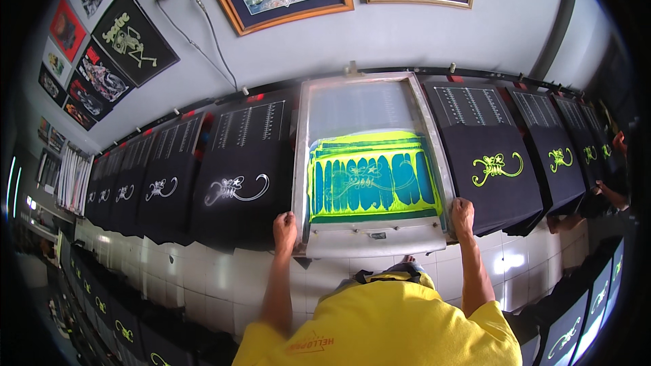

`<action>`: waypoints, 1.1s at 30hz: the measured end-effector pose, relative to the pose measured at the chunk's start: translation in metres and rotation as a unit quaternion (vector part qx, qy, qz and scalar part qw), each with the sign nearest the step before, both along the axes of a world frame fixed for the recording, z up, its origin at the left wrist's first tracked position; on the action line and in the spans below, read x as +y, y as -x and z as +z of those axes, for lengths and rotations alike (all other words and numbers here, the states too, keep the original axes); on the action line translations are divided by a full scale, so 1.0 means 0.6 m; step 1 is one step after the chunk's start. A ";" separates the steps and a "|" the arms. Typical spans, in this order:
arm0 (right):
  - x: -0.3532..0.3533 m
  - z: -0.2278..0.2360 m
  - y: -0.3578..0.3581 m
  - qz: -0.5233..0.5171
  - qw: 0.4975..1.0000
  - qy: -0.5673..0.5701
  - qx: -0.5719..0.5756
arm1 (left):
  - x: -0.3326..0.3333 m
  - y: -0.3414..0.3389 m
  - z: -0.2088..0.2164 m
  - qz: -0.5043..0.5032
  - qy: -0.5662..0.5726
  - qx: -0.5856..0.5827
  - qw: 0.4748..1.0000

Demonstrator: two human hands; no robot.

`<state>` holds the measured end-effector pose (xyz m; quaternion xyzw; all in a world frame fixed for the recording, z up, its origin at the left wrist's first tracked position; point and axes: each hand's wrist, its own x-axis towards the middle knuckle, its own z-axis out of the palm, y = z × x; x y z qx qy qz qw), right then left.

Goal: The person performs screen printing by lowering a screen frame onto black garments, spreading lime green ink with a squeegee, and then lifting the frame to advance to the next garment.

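A screen-printing frame [339, 240] with pale metal sides lies across a board in front of me. On its mesh, bright yellow-green ink [369, 137] forms a band and streaks over a teal stencil area [346, 186], where a curled design shows faintly. My left hand [285, 232] is closed at the frame's near left corner. At the near right side my right hand [463, 217] grips the frame, fingers curled. Left of it, a black fabric piece [254, 146] bears a pale curled print; right of it, another black piece [468, 142] carries a yellow-green one.
Similar black pieces [154, 163] continue along the bench both ways. A rail [261, 88] runs behind them. Another person's hand [610, 194] shows at far right. Behind me stand more printed black pieces [122, 312]. A cable [210, 34] hangs on the wall.
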<state>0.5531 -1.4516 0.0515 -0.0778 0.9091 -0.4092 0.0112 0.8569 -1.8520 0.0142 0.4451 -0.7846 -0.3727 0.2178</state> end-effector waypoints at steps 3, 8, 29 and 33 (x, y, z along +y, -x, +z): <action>0.000 -0.005 0.007 0.006 1.000 -0.024 -0.008 | -0.008 -0.004 -0.018 -0.002 -0.008 -0.001 1.000; -0.003 -0.017 0.003 -0.010 0.999 0.010 0.031 | -0.002 -0.003 -0.011 0.001 -0.087 0.071 0.994; -0.034 -0.038 -0.002 -0.078 0.997 -0.022 -0.008 | -0.030 0.000 -0.008 -0.081 0.096 0.002 0.992; -0.036 -0.048 0.000 -0.074 0.996 -0.020 -0.039 | -0.048 -0.002 -0.035 -0.104 0.115 -0.015 0.988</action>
